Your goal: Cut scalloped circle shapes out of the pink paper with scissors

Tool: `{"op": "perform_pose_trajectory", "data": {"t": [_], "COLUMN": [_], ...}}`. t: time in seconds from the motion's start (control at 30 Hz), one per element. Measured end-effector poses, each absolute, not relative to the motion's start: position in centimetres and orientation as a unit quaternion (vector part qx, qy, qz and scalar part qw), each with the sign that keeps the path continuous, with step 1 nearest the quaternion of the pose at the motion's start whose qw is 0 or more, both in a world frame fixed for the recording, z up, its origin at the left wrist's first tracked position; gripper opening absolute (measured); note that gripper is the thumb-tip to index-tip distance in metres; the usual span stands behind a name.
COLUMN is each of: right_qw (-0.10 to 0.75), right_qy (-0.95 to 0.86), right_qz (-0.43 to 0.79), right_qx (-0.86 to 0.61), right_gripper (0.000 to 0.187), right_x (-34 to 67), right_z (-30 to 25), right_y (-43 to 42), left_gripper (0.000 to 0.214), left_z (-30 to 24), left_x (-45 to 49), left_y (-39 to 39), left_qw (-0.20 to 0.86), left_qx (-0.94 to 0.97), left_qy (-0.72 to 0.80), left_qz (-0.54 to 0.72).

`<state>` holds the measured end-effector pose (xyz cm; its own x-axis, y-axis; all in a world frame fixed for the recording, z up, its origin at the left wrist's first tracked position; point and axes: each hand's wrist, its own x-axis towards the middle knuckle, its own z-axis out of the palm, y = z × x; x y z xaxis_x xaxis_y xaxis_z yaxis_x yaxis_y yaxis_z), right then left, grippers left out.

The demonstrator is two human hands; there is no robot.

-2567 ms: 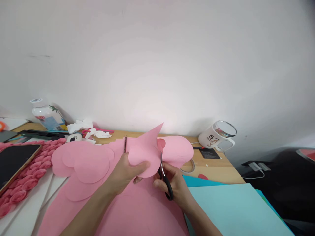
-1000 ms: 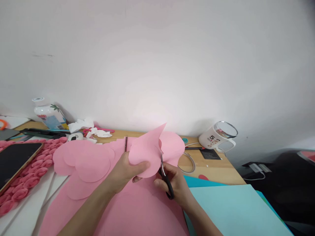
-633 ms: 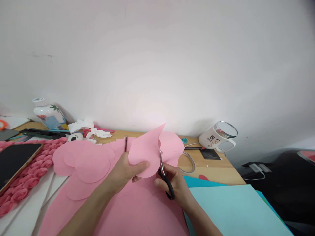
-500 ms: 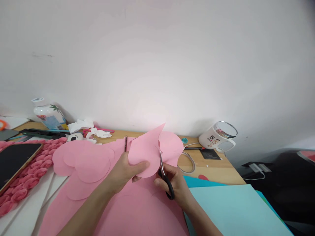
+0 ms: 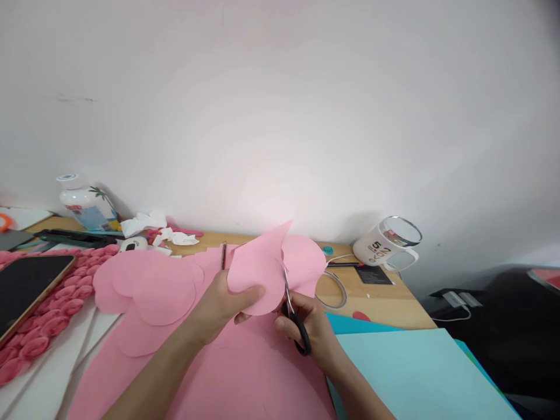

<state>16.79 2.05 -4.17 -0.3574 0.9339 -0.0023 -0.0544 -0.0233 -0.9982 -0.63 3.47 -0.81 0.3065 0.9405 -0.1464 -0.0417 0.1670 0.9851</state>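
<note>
My left hand (image 5: 225,303) pinches a piece of pink paper (image 5: 258,271), thumb on top and fingers beneath. The paper has a rounded lower edge and a pointed tip standing up near the wall. In my right hand (image 5: 308,321) is a pair of scissors (image 5: 287,291) with black handles, its blades at the paper's right edge where a curled strip bends off to the right. Under both hands lies a large pink sheet (image 5: 245,373). Several cut pink paper circles (image 5: 164,291) overlap to the left of my left hand.
A white mug (image 5: 380,245), a tape roll (image 5: 335,291) and light blue paper (image 5: 406,367) are on the right. To the left are a phone (image 5: 32,291) on pink paper roses (image 5: 65,309), a white bottle (image 5: 87,204) and crumpled tissue (image 5: 175,235). A pencil (image 5: 224,256) stands behind the paper.
Almost nothing differs. The paper's pointed tip has shifted very slightly to the left; both hands and the scissors keep nearly the same place.
</note>
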Motion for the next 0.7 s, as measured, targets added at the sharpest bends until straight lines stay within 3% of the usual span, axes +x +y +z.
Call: {"op": "perform_pose_trajectory", "data": {"t": [0.7], "right_qw": [0.411], "right_qy": [-0.546], "right_qz": [0.596], "right_qx": [-0.422], "right_gripper": [0.017], "right_x": [16.5], "right_z": [-4.16], "right_y": [1.98], "left_gripper": [0.027], "left_z": [-0.5], "left_x": [-0.66], "left_y": [3.6], "left_qw": [0.61], "left_qx": [0.49], "left_qy": [0.462], "left_qz": [0.417]}}
